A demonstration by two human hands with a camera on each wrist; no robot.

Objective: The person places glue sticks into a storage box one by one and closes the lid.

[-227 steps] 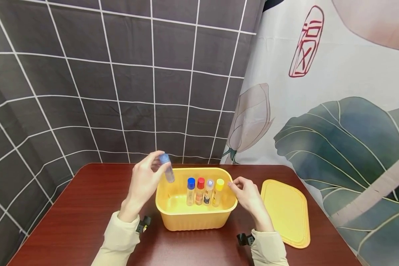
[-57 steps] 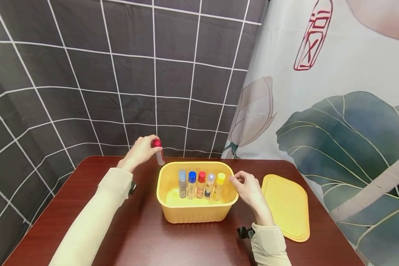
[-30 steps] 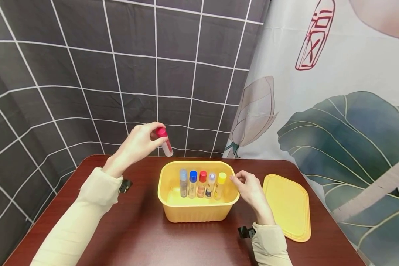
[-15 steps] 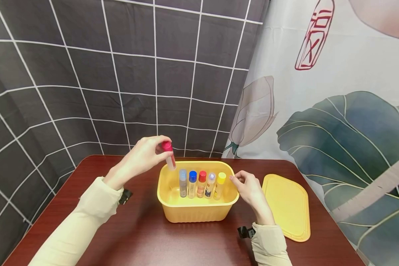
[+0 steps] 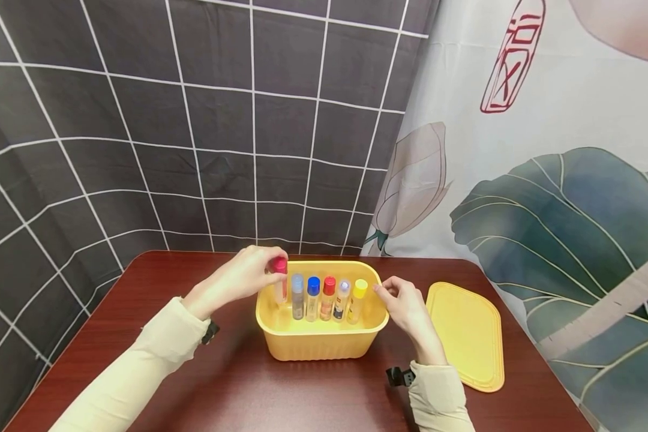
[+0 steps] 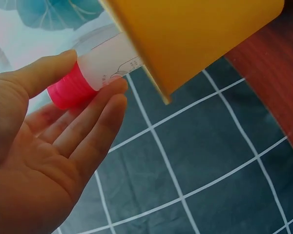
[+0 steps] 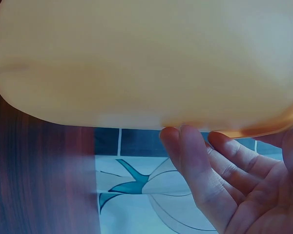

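My left hand point(image 5: 245, 274) pinches a glue stick point(image 5: 281, 288) by its pink-red cap, its clear body pointing down inside the left end of a yellow plastic box point(image 5: 324, 347). In the left wrist view, thumb and fingertips grip the ribbed cap point(image 6: 74, 88), and the box wall hides the lower end. Several capped tubes stand upright in a row in the box: pale blue point(image 5: 297, 297), dark blue point(image 5: 313, 298), red point(image 5: 328, 298), pale lilac point(image 5: 342, 299) and yellow point(image 5: 357, 301). My right hand point(image 5: 405, 303) holds the box's right rim between thumb and fingers.
A yellow lid point(image 5: 467, 336) lies flat on the reddish-brown table point(image 5: 237, 384), right of the box. Behind the table hang a dark gridded cloth point(image 5: 210, 144) and a white cloth with a leaf print point(image 5: 551, 222).
The left hand has lowered the pink-capped glue stick from above the rear rim into the box's left end. Earlier it set down the pale blue one. The right hand stays on the rim.
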